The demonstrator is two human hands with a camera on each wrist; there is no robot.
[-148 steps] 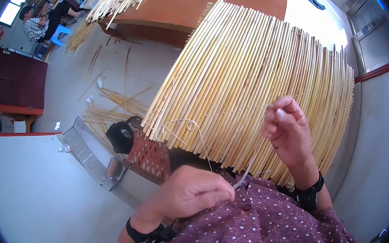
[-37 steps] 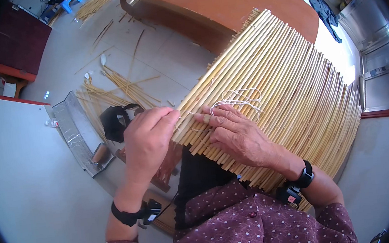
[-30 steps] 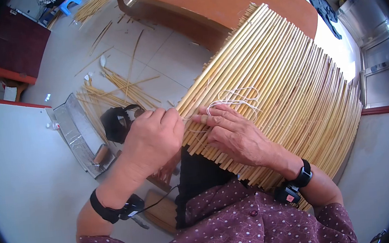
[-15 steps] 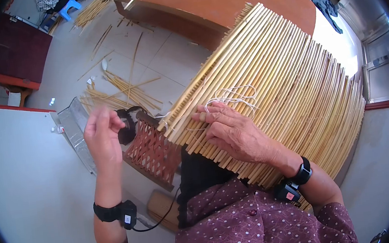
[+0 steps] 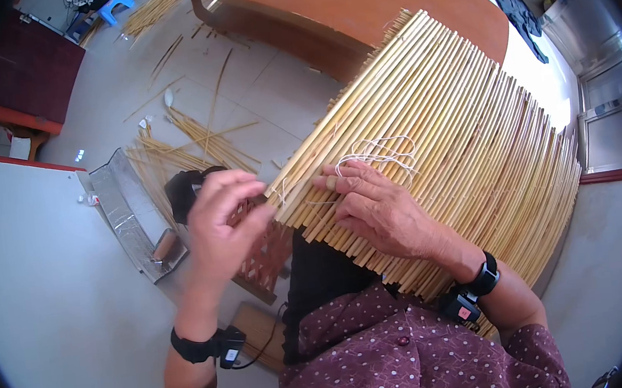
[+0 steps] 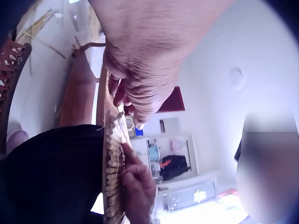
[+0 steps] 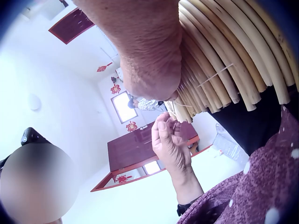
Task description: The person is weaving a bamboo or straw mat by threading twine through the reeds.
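Observation:
A mat of pale reed stalks, bound side by side with thread, slopes across the person's lap. The right hand rests on it near the left edge, index finger extended and pressing the stalks; a pale band circles one finger. Loose loops of white thread lie on the mat against those fingers. At the mat's left corner is the left hand, fingers bent, with a gap between thumb and index finger in the head view. In the right wrist view the left hand shows just beyond the stalk ends, beside a bit of thread.
A brown table stands beyond the mat, with more stalks on its far end. Loose stalks lie on the floor. To the left are a woven brown seat, a black item and a silvery sheet.
The left hand went from the lap to the mat's edge, swung away leftward half a second ago, and has returned to the corner. The right hand came down onto the mat and stays there.

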